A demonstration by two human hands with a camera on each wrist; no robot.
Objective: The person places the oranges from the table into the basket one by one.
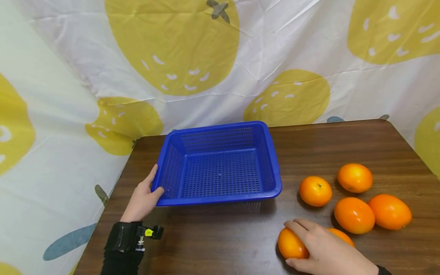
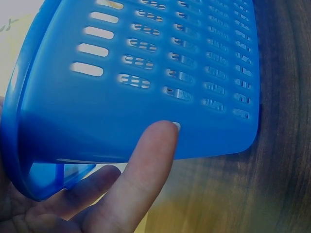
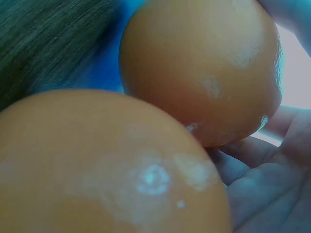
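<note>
A blue perforated plastic basket (image 1: 220, 173) sits near the middle of the wooden table, nothing inside it. My left hand (image 1: 144, 198) grips its front left corner, thumb over the rim; in the left wrist view a finger (image 2: 146, 170) lies along the slotted outer wall (image 2: 97, 121). At the front right, my right hand (image 1: 326, 248) curls its fingers and thumb round an orange (image 1: 292, 243). Another orange (image 1: 342, 236) is partly hidden behind that hand. The right wrist view shows the held orange (image 3: 199, 68) beside the palm, with a second orange (image 3: 97, 170) closer to the camera.
More oranges lie right of the basket: one near it (image 1: 315, 191), one farther back (image 1: 355, 178), and two touching or nearly so, a left one (image 1: 354, 215) and a right one (image 1: 390, 211). A fruit-print cloth (image 1: 213, 107) hangs behind the table (image 1: 309, 145).
</note>
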